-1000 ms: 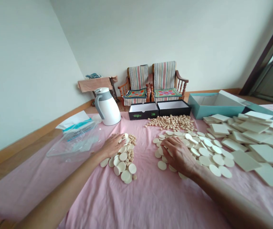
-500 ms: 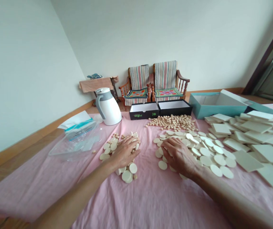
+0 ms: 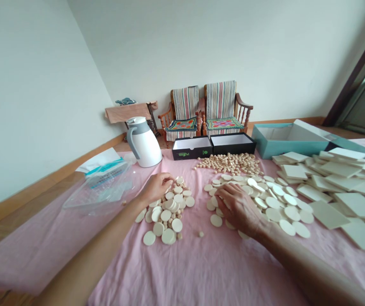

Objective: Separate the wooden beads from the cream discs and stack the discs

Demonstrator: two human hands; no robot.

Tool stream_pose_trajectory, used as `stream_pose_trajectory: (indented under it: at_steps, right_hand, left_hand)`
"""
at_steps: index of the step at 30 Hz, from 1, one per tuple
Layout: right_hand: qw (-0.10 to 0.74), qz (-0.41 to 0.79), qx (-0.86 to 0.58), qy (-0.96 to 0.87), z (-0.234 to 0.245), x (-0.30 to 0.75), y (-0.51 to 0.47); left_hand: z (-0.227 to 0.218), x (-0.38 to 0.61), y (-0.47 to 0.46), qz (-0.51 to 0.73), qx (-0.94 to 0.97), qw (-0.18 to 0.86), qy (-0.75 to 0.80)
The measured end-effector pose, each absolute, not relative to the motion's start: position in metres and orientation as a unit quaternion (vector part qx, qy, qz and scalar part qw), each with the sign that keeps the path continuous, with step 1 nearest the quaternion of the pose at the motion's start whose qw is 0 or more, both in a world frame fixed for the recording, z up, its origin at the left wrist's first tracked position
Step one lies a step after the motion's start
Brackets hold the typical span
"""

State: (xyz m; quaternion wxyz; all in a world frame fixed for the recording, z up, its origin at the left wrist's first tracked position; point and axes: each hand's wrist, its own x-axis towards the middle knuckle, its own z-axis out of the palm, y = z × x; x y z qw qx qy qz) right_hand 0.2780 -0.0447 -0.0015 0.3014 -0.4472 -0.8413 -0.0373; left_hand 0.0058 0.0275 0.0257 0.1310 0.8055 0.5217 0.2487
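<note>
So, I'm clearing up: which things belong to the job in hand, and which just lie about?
Apparently involved:
mixed pile of discs and wooden beads, at the left hand
round discs under the right hand
wooden bead pile
square tiles

Apparently just lying about:
insulated jug
plastic bag
armchairs
boxes, role unclear

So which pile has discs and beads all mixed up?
The mixed pile by the left hand; the disc pile, bead pile and tile pile each show just one shape.
</note>
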Motion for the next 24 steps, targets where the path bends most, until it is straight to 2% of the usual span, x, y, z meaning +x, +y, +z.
stream_pose_trajectory:
  at_steps: [6, 10, 14, 19, 24]
  right_hand:
    - [0.309, -0.003, -0.415, -0.856, 0.006, 0.274, -0.054]
    - [0.243, 0.095, -0.312, -0.914, 0.014, 0.258, -0.076]
    - [0.201, 0.085, -0.288, -0.932, 0.009, 0.242, -0.092]
    - [0.22, 0.065, -0.343, -0.911, 0.007, 0.243, -0.076]
    - [0.159, 0.028, -0.462, -0.872, 0.016, 0.261, -0.011]
  left_hand:
    - [0.019, 0.01, 0.021, 0.26, 0.824, 0.13, 0.485]
    - [0.014, 0.021, 0.01, 0.281, 0.832, 0.127, 0.462]
    - [0.005, 0.02, 0.013, 0.291, 0.823, 0.132, 0.471]
    - [-0.006, 0.013, 0.017, 0.306, 0.829, 0.117, 0.453]
    - [-0.01, 0.009, 0.016, 0.305, 0.825, 0.093, 0.466]
